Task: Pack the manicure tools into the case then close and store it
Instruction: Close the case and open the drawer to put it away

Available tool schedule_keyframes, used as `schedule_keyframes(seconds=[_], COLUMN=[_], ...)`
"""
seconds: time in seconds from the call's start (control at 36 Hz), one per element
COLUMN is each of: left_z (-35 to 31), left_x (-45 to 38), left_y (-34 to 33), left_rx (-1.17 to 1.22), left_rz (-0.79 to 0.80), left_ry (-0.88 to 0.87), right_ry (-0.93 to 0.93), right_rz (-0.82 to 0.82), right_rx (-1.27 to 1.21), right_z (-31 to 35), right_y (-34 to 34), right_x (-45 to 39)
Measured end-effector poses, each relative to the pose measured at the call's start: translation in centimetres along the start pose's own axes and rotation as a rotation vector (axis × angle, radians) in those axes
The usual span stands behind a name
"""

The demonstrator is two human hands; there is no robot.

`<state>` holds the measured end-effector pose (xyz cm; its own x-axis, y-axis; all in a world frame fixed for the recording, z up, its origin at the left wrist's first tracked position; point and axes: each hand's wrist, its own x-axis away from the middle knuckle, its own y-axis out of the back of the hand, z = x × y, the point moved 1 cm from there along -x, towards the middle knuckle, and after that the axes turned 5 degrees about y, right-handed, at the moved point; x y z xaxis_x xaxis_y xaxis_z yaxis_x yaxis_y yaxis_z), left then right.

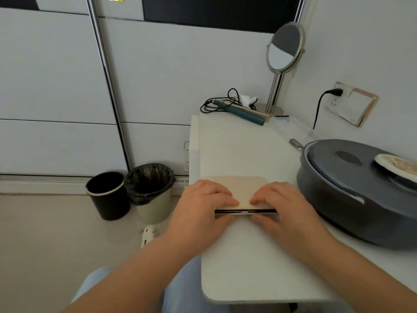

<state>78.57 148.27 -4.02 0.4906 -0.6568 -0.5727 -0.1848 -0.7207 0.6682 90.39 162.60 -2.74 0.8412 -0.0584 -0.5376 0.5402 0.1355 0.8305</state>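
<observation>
Beige case [243,190] under two hands [244,205]

Even, soft, fairly bright light; shadows faint, no hard glare on the white counter [243,256]. Wide-angle distortion bows vertical lines at upper left of frame. Overall slightly soft, forearms at bottom edge blurred.

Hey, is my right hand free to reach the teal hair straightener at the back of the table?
Probably not right now: the right hand grips the case, as does the left hand. Once it lets go, bare tabletop leads to the hair straightener.
</observation>
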Motion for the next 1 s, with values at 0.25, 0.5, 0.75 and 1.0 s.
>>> schedule_keyframes(seconds=[0.25, 0.5, 0.75, 1.0], left_z=[-1.2, 0.8, 9.1, 18.6], left_x=[2.0, 7.4, 13.3, 16.7], left_y=[0.9, 3.8, 7.7, 7.7], left_rx=[-0.099, -0.035, -0.063, -0.111], left_rz=[0.187, 0.148, 0.133, 0.33], left_ry=[0.024, 0.175, 0.615, 0.915], right_ry=[-0.136, -0.211, -0.105, -0.055], right_rz=[0.032, 0.135, 0.174, 0.303], right_rx=[-0.088, -0.002, 0.027, 0.113], right_z=[0.9, 3.4, 7.2, 8.2], right_y=[0.0, 0.3, -2.1, -6.7], right_x=[1.6, 3.1, -1.1, -10.8])
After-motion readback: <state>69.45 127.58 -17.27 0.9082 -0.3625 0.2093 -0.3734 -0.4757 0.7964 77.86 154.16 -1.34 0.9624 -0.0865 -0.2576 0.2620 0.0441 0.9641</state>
